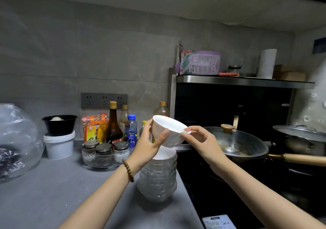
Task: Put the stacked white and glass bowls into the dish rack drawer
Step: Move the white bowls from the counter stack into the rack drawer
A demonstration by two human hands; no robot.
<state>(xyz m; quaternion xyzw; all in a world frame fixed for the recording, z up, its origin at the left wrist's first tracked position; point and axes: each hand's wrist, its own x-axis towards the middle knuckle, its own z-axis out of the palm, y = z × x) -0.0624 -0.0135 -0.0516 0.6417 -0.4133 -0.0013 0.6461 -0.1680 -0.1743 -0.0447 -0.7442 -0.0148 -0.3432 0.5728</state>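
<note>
Left hand (148, 144) grip is closed round the white bowl (167, 131): thumb on the near side, fingers curled round the far-left side. Right hand (199, 138) grip is narrow, thumb & first finger pinch the bowl's right rim. Both hold the bowl up in the air, tilted, w/ its open side up & to the far side.

Just under it is the stack of bowls (158, 177), a white one on top & glass ones below. The stack sits on the grey worktop (53, 193), near its right edge, next to the black stove. A bead bracelet (128, 170) is on the left wrist.

To the right, a wok w/ a lid (236, 142) sits on the stove.

To the left & farther back: a glass tray w/ small jars (104, 151), a brown bottle (112, 123), a water bottle w/ a blue cap (131, 131). More left: a white tub (59, 144) w/ a black bowl (60, 123) on top, then a big clear plastic bag (15, 140).
</note>
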